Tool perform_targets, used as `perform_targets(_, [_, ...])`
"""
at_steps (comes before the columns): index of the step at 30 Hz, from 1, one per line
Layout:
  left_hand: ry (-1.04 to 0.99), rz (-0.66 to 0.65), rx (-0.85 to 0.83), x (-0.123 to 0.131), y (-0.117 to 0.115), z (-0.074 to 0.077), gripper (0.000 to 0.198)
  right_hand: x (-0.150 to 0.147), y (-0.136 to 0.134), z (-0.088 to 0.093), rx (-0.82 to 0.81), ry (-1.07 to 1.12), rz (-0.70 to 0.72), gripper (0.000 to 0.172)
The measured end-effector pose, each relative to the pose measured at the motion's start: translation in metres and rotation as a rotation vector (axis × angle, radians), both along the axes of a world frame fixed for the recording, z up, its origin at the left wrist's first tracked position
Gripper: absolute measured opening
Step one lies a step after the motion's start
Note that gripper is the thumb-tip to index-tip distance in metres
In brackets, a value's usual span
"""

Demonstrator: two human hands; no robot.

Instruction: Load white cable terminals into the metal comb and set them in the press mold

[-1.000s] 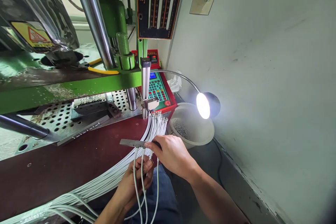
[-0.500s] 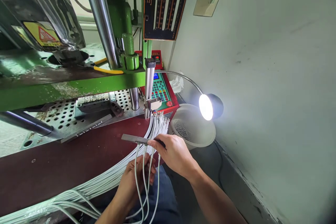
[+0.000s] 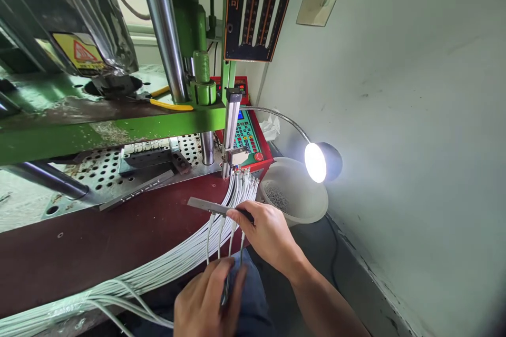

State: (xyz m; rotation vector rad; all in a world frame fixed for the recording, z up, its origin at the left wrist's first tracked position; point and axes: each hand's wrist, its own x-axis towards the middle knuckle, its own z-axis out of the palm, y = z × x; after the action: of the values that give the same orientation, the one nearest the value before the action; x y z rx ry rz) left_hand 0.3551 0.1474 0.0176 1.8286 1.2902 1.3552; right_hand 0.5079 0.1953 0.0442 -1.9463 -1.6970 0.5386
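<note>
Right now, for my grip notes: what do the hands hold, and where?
Right hand: metal bar, by its right end; left hand, blurred at cables: unclear.

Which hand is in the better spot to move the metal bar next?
Probably the right hand: it holds one end of the metal bar. The left hand is lower in view, at the white cables below the bar.

The person wears dark blue, denim-like trousers [image 3: 256, 295]; the left hand [image 3: 207, 297], right hand [image 3: 269, 226] and right forearm [image 3: 322, 292] are bare.
</note>
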Motion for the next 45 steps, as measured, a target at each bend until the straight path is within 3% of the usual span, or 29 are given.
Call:
perform_targets(3, [0.240, -0.053, -0.059, 0.009, 0.009, -0.011, 0.023, -0.006, -0.002, 0.003, 0.009, 0.011, -0.032, 0.037])
perform_targets(6, [0.367, -0.120, -0.083, 0.011, 0.021, -0.018, 0.013, -0.011, -0.005, 0.005, 0.008, -0.011, -0.046, 0.031])
perform_targets(8, [0.373, -0.144, -0.068, 0.011, 0.026, -0.020, 0.005, -0.013, -0.006, 0.005, -0.002, -0.030, -0.044, 0.028])
perform_targets(13, [0.343, -0.236, 0.016, 0.009, 0.033, -0.023, 0.018, -0.015, -0.008, 0.003, 0.017, -0.012, -0.053, 0.029])
perform_targets(18, [0.184, -0.365, -0.185, 0.003, 0.034, -0.017, 0.029, -0.010, -0.008, 0.003, -0.030, 0.085, -0.033, 0.031])
perform_targets(23, [0.261, -0.313, -0.149, 0.001, 0.030, -0.013, 0.031, -0.006, -0.006, 0.001, -0.038, 0.071, -0.047, 0.033])
perform_targets(29, [0.479, -0.252, 0.006, 0.010, 0.030, -0.021, 0.028, -0.009, -0.008, 0.002, -0.024, 0.082, -0.048, 0.027])
perform_targets(35, [0.596, -0.087, 0.296, 0.013, 0.030, -0.021, 0.031, -0.009, -0.009, 0.001, -0.033, 0.106, -0.047, 0.024])
perform_targets(39, [0.565, -0.107, 0.370, 0.010, 0.024, -0.017, 0.023, -0.007, -0.008, -0.001, -0.018, 0.111, -0.047, 0.027])
perform_targets(45, [0.695, -0.109, 0.392, 0.016, 0.023, -0.021, 0.027, -0.009, -0.008, -0.005, -0.060, 0.077, -0.053, 0.027])
